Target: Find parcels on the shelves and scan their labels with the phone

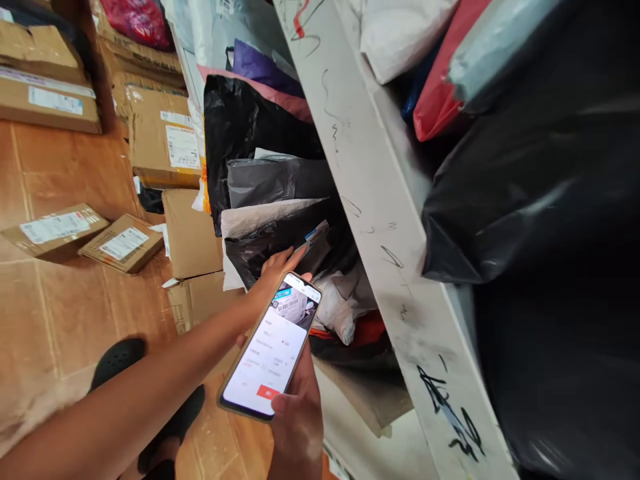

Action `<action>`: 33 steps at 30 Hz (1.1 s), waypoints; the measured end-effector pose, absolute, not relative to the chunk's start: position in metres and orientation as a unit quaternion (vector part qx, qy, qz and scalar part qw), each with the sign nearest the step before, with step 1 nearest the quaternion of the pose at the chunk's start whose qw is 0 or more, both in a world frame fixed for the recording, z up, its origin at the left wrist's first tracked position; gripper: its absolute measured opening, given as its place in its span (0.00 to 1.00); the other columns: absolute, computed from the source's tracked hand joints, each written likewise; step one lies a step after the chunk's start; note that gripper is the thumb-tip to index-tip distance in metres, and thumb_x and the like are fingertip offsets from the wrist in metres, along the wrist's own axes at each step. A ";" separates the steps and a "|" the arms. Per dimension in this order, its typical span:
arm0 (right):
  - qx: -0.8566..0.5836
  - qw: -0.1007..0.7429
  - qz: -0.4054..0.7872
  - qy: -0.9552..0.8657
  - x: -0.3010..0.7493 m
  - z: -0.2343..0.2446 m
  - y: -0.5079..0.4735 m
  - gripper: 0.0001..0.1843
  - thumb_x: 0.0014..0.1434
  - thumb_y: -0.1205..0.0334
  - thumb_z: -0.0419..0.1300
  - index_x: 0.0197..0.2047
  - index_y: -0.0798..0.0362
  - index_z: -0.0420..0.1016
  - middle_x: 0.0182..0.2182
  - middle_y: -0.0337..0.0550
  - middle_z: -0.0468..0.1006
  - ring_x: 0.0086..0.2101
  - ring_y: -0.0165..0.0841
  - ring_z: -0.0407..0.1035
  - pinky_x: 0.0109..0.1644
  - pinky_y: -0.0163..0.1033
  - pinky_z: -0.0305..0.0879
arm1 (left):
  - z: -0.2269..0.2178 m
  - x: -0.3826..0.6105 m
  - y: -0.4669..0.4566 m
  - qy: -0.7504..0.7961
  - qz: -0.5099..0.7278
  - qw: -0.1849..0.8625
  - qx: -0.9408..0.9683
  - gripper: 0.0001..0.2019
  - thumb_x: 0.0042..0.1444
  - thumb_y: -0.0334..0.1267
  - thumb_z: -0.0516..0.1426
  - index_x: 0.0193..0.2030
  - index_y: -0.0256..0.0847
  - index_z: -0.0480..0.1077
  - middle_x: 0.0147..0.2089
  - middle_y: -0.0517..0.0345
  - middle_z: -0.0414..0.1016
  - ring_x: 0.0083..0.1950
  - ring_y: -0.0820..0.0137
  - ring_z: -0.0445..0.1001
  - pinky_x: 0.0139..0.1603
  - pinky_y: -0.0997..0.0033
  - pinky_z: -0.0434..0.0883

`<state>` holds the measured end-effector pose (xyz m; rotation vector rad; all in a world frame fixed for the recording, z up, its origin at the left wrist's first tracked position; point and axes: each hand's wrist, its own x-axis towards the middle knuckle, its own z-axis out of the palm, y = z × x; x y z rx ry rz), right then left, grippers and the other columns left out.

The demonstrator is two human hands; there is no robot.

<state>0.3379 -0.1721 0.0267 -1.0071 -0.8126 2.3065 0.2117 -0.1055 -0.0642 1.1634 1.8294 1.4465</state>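
Note:
My right hand [300,417] holds a smartphone [267,373] in a brownish case, with the thumb by a red button low on the lit screen. A barcode label shows in the picture at the screen's top. Past the phone, my left hand [280,263] reaches to the shelf and grips a black plastic parcel bag [260,240], its fingers close to a label [317,231] with a blue strip. The phone hides part of this hand. Grey mailer bags [265,181] and a white wrapped parcel [345,300] lie around it.
A slanting white shelf board [370,200] with black handwriting stands to the right of my hands. Beyond it bulges a large black bag [540,200]. Cardboard boxes [163,143] are stacked at the left, and labelled small boxes [123,243] lie on the wooden floor [60,307].

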 end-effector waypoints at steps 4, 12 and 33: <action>-0.367 0.276 0.838 -0.295 0.342 0.037 -0.179 0.42 0.34 0.71 0.71 0.55 0.45 0.69 0.51 0.45 0.81 0.52 0.49 0.74 0.59 0.54 0.64 | -0.030 0.187 -0.097 0.621 0.555 0.310 0.459 0.39 0.61 0.50 0.55 0.73 0.37 0.44 0.65 0.40 0.62 0.64 0.56 0.64 0.65 0.57 0.64; -0.384 0.303 0.810 -0.324 0.346 0.038 -0.193 0.45 0.38 0.70 0.69 0.60 0.48 0.61 0.52 0.49 0.79 0.54 0.49 0.72 0.58 0.53 0.64 | 0.008 0.159 -0.070 0.679 0.440 0.233 0.539 0.22 0.60 0.37 0.52 0.61 0.39 0.65 0.54 0.47 0.73 0.52 0.59 0.74 0.55 0.60 0.71; -0.287 0.281 0.899 -0.173 0.382 -0.003 -0.209 0.28 0.41 0.44 0.70 0.46 0.44 0.81 0.47 0.44 0.83 0.43 0.40 0.78 0.47 0.45 0.74 | 0.002 0.127 -0.099 0.731 0.149 0.073 0.662 0.15 0.60 0.26 0.45 0.41 0.37 0.73 0.38 0.50 0.76 0.35 0.65 0.71 0.34 0.66 0.63</action>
